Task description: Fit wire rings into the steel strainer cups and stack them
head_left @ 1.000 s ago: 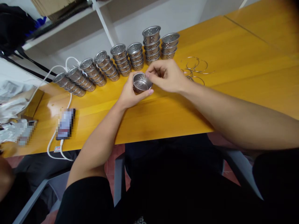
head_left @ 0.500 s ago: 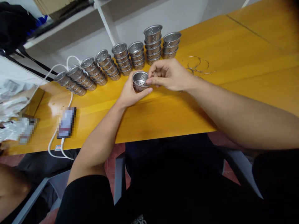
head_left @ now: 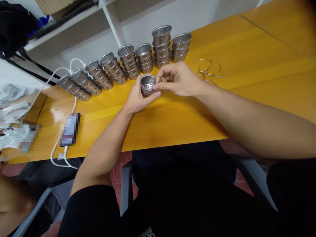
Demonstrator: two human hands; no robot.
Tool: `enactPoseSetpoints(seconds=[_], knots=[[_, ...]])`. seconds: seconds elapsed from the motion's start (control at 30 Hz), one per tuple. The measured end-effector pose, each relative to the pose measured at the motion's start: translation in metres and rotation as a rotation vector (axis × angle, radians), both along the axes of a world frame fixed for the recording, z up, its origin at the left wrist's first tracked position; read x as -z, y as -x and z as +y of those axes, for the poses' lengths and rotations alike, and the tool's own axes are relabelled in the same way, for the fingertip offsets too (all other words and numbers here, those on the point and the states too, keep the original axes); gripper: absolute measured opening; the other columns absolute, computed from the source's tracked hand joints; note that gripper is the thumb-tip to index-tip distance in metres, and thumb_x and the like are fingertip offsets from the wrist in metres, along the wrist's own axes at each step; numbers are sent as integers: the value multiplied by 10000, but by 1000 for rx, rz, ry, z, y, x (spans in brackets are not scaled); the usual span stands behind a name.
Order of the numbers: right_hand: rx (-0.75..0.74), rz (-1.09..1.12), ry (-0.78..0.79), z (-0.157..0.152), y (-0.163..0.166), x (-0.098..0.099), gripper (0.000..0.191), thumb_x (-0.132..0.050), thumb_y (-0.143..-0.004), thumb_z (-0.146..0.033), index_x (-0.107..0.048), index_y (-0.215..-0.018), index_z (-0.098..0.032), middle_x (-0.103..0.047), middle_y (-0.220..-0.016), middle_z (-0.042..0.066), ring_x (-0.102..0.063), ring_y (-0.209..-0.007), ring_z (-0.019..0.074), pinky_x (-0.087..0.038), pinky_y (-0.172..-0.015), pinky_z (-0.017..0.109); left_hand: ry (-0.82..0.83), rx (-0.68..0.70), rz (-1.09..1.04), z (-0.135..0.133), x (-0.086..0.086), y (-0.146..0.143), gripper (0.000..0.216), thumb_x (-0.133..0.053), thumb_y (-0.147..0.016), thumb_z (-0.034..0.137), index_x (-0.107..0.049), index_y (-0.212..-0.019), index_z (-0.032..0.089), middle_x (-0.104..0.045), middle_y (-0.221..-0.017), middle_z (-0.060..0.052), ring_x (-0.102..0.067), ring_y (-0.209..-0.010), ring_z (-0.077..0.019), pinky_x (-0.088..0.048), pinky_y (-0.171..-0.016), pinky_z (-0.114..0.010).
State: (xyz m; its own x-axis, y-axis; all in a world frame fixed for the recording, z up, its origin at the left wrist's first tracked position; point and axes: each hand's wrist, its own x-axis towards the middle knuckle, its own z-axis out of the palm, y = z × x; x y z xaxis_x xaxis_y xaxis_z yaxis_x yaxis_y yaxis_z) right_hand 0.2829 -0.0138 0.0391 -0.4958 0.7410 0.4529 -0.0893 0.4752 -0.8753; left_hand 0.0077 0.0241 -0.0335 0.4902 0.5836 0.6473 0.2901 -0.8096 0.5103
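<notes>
My left hand (head_left: 138, 98) is wrapped round a small perforated metal strainer cup (head_left: 147, 86), holding it tilted above the table with its mouth up. At the right side of the cup's rim, my right hand (head_left: 176, 80) has thumb and fingers pinched together. Whether a thin wire is also between those fingertips cannot be made out. Behind both hands stands a row of stacked strainer cups (head_left: 129, 62) of the same kind. Several thin metal rings (head_left: 209, 69) lie loose on the table beyond my right wrist.
A phone (head_left: 70, 129) with a white cable lies on the yellow wooden table (head_left: 172, 121) at left. Clear plastic bags (head_left: 12, 112) sit at the far left, near another person's bare limb (head_left: 12, 200). White shelving (head_left: 116, 23) rises behind the cups.
My right hand has shifted very slightly left along the rim. The cup and my left hand stay almost where they were.
</notes>
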Motion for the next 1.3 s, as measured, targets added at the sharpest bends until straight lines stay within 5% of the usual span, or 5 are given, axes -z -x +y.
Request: enactPoseSetpoints(seconds=[0.2,0.4,0.53,0.77,1.3], knots=[[74,-61,-60,-7,-2,-2,691,-1151,-896,-879,-820,-1075,-300,-773,-911,44,-743,-925,303,-727,-854,447,-45,-4,-9,3,0,3,963,-884,-1048,964,-550,-1733,376,-780,-1543,-80,-877,-1410,-308,-724,-1321,-549],[275,-214,-184,-17,-11,-11,492,-981,-1043,-811,-890,-1268,-383,-884,-1431,109,-815,-1353,461,-775,-1123,605,7,-74,-12,3,-5,5,1059,-869,-973,1059,-531,-1733,404,-726,-1653,-121,-809,-1606,-411,-679,-1417,-652],[262,-278,-276,-17,-13,-14,339,-917,-1085,-697,-927,-1245,-397,-847,-1561,121,-740,-1541,521,-689,-1318,708,26,-101,-29,1,-8,3,1087,-851,-957,1088,-528,-1752,421,-731,-1634,-114,-792,-1648,-429,-651,-1458,-693],[221,-354,-357,-12,-12,-5,283,-926,-1081,-519,-955,-1347,-427,-809,-1643,108,-681,-1656,536,-554,-1474,801,46,-122,-27,-2,-11,3,1098,-884,-951,1070,-537,-1743,393,-756,-1651,-123,-791,-1659,-432,-651,-1468,-691],[228,-336,-405,-14,-5,0,472,-890,-1083,-455,-917,-1550,-398,-768,-1721,135,-655,-1702,531,-561,-1488,782,40,-104,-31,1,-13,9,1127,-834,-932,1124,-503,-1754,427,-722,-1666,-118,-773,-1659,-431,-631,-1462,-687]])
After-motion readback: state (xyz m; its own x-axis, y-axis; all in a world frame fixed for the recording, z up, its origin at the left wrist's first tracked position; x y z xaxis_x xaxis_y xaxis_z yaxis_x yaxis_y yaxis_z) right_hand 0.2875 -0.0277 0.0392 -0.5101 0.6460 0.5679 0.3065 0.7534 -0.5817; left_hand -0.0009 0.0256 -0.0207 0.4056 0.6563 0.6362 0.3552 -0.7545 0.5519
